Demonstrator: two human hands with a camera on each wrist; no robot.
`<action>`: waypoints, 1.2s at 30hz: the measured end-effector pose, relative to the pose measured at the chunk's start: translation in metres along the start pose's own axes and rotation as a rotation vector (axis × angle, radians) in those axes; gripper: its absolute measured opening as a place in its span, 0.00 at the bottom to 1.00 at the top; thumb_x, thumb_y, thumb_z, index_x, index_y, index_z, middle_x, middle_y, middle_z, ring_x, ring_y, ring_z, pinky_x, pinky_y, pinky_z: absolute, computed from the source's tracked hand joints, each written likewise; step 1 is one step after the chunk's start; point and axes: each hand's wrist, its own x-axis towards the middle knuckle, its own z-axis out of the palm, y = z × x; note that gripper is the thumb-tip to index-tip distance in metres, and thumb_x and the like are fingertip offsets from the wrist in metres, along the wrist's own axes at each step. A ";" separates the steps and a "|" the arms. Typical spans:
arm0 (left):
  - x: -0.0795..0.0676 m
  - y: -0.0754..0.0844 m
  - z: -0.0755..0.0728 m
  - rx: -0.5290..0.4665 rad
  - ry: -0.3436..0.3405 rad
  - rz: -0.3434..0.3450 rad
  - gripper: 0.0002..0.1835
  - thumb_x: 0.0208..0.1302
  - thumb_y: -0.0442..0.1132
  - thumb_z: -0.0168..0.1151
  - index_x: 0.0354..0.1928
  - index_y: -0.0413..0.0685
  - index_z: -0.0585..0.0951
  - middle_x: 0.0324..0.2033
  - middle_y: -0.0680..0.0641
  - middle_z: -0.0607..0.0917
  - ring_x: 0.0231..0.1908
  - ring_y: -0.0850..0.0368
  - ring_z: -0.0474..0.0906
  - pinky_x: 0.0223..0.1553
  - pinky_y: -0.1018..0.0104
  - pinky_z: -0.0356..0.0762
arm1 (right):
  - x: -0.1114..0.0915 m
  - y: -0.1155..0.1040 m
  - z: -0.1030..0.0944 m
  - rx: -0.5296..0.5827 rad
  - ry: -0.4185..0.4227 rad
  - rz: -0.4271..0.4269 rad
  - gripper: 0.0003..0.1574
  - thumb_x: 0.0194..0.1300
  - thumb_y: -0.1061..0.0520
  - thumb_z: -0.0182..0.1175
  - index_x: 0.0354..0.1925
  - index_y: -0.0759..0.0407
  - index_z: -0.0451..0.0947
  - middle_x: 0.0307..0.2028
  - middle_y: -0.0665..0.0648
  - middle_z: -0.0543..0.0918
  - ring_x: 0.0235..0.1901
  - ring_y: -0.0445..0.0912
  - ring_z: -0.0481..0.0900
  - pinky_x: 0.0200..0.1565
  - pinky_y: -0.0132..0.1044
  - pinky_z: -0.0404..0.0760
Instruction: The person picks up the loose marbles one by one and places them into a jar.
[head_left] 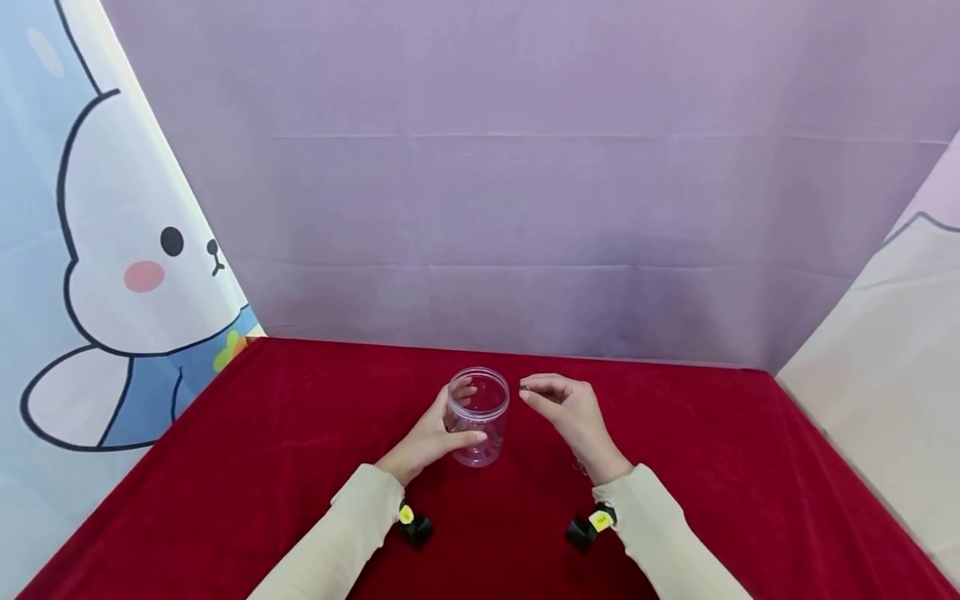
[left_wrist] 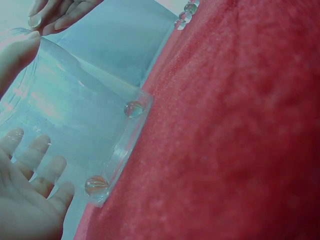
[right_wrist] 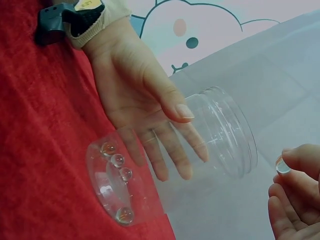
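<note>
A clear plastic jar (head_left: 480, 417) without a lid stands on the red cloth, its mouth facing up. My left hand (head_left: 427, 437) grips its side, thumb on the near wall and fingers around the far wall. Inside at the bottom lie several clear glass marbles (right_wrist: 124, 215) with coloured swirls. To the right of the rim, my right hand (head_left: 573, 412) pinches a marble (right_wrist: 283, 165) between thumb and fingertips. That marble is apart from the jar and partly covered by the fingers.
Red cloth (head_left: 315, 517) covers the table. More marbles (left_wrist: 185, 17) lie in a row on it, partly hidden under the right wrist in the head view. A pale purple curtain (head_left: 525, 208) hangs behind, with a cartoon-printed sheet (head_left: 112, 208) at the left.
</note>
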 end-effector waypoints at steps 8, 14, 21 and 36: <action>-0.001 0.000 0.000 -0.002 0.004 -0.003 0.45 0.56 0.34 0.67 0.70 0.62 0.53 0.68 0.45 0.60 0.69 0.47 0.53 0.66 0.45 0.55 | 0.007 0.001 0.005 0.008 0.012 -0.010 0.14 0.59 0.58 0.65 0.44 0.61 0.83 0.43 0.59 0.85 0.41 0.45 0.81 0.43 0.31 0.80; -0.001 -0.002 0.000 -0.010 -0.003 -0.003 0.44 0.56 0.34 0.66 0.70 0.63 0.53 0.68 0.45 0.59 0.69 0.47 0.53 0.66 0.45 0.55 | 0.010 -0.001 0.008 0.033 -0.004 -0.010 0.14 0.59 0.57 0.65 0.44 0.60 0.83 0.42 0.59 0.85 0.41 0.46 0.80 0.44 0.33 0.80; 0.001 -0.004 -0.001 -0.007 -0.003 -0.007 0.44 0.56 0.36 0.67 0.69 0.64 0.53 0.68 0.47 0.60 0.69 0.47 0.54 0.66 0.44 0.55 | 0.014 0.000 0.013 0.042 -0.001 0.004 0.14 0.59 0.55 0.66 0.44 0.59 0.83 0.41 0.57 0.85 0.41 0.46 0.80 0.44 0.34 0.80; -0.002 -0.001 -0.003 0.005 -0.015 0.009 0.45 0.57 0.38 0.67 0.70 0.62 0.51 0.69 0.45 0.59 0.68 0.47 0.54 0.65 0.43 0.57 | 0.010 -0.020 0.025 0.051 -0.002 -0.006 0.16 0.60 0.63 0.63 0.46 0.72 0.80 0.42 0.67 0.83 0.37 0.41 0.79 0.40 0.28 0.78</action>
